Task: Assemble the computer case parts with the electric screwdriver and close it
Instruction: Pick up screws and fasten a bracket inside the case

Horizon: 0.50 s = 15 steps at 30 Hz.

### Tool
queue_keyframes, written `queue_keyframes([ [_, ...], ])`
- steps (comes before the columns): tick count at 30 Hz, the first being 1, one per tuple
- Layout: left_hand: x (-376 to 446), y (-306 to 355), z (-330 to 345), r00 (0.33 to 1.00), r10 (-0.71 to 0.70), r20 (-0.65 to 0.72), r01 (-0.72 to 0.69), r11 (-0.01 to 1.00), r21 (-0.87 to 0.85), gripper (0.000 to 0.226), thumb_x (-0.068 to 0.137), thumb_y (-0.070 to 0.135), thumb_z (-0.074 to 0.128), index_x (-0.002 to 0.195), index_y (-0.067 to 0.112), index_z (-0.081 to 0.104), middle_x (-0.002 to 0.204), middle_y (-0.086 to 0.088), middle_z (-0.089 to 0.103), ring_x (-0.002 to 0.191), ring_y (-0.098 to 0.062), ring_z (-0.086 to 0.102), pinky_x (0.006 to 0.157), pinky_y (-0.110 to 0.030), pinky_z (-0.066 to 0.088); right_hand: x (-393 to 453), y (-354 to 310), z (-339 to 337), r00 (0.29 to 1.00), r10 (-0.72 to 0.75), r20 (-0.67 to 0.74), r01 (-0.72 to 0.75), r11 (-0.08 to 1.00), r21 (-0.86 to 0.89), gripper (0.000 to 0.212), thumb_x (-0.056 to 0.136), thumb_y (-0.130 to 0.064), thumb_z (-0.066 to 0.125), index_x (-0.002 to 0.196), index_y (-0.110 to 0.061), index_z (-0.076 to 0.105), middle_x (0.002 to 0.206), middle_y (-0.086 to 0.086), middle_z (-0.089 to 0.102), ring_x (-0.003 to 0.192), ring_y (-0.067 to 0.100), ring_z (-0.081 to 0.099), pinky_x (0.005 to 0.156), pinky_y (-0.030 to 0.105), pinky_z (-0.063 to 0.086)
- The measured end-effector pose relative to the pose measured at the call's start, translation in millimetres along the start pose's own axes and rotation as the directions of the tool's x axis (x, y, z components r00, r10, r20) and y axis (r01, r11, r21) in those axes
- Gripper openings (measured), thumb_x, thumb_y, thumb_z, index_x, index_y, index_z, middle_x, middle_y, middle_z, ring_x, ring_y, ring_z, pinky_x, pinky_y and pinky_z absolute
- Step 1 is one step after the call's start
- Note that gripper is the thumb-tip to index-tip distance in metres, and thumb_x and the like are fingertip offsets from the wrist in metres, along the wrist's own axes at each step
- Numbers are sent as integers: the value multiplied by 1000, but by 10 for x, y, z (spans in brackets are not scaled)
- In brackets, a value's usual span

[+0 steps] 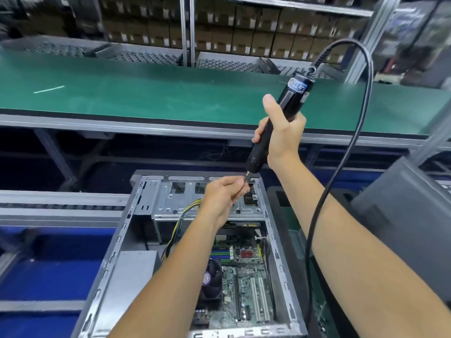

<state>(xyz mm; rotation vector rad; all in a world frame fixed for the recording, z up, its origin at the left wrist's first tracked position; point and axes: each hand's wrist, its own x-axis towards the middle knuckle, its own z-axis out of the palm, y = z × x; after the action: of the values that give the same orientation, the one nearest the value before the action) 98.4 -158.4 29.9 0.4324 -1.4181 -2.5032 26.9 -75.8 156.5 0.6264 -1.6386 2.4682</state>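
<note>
An open grey computer case (pixel 117 252) lies on its side below me, its motherboard (pixel 244 276) and drive cage (pixel 170 198) exposed. My right hand (pixel 280 135) grips a black electric screwdriver (pixel 292 93), tilted with its tip down over the case's far right corner. A thick black cable (pixel 361 132) loops from its top down past my right arm. My left hand (pixel 224 196) pinches the screwdriver's bit at the tip, fingers curled around it. Whether a screw sits on the bit is hidden.
A green conveyor belt (pixel 146 93) runs across behind the case, with shelves of cardboard boxes (pixel 244 28) beyond. A grey panel or case (pixel 402 228) stands at the right. Blue surfaces (pixel 48 264) and metal rails (pixel 61 201) lie to the left.
</note>
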Motion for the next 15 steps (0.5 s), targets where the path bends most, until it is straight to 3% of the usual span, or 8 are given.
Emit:
queue_keyframes([
  [11, 36, -118, 181, 995, -12, 95, 14, 1000, -14, 18, 93, -8, 47, 96, 4, 61, 80, -7, 73, 79, -16, 71, 69, -17, 54, 82, 32, -212, 995, 35, -98, -38, 999, -23, 34, 80, -33, 73, 78, -13, 45, 46, 3, 47, 35, 22, 45, 45, 31, 42],
  [13, 26, -137, 194, 991, 30, 128, -44, 993, 110, 18, 94, -5, 48, 97, 8, 61, 87, -7, 73, 83, -16, 71, 71, -17, 54, 97, 61, -246, 995, 37, -90, -41, 998, -42, 35, 79, -33, 73, 77, -13, 45, 46, 4, 47, 36, 22, 45, 45, 31, 42],
  [15, 1, -111, 166, 984, 148, 97, -176, 879, 442, 11, 92, 7, 57, 90, 16, 63, 85, -3, 70, 75, -12, 68, 67, -19, 53, 111, 101, -280, 998, 20, -66, -25, 997, -78, 34, 80, -32, 73, 74, -14, 45, 47, 4, 48, 36, 24, 45, 45, 30, 42],
])
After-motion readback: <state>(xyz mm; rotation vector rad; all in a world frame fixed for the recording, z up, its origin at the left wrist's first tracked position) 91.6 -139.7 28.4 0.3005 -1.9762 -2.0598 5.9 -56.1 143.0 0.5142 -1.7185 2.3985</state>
